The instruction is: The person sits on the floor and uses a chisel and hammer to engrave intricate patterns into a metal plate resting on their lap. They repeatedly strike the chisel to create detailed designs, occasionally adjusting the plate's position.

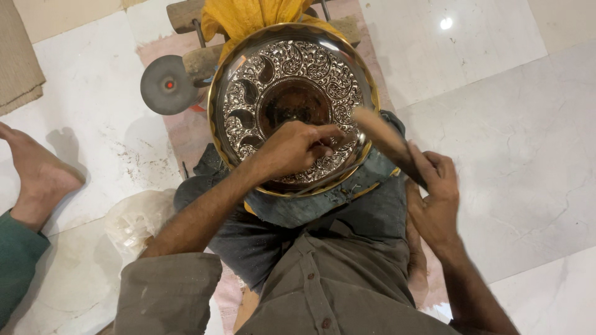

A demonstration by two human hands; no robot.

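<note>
Both our hands work the plate (292,68) propped on our lap: left hand (292,149) pinches a small tool we cannot make out against its embossing, right hand (434,192) is closed round a blurred stick (379,130).

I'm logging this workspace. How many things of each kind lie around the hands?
Embossed metal plate: 1
Wooden mallet, in the right hand: 1
Grey disc: 1
Yellow cloth: 1
Plastic bag: 1
Total: 5
The left hand rests on the plate.
</note>
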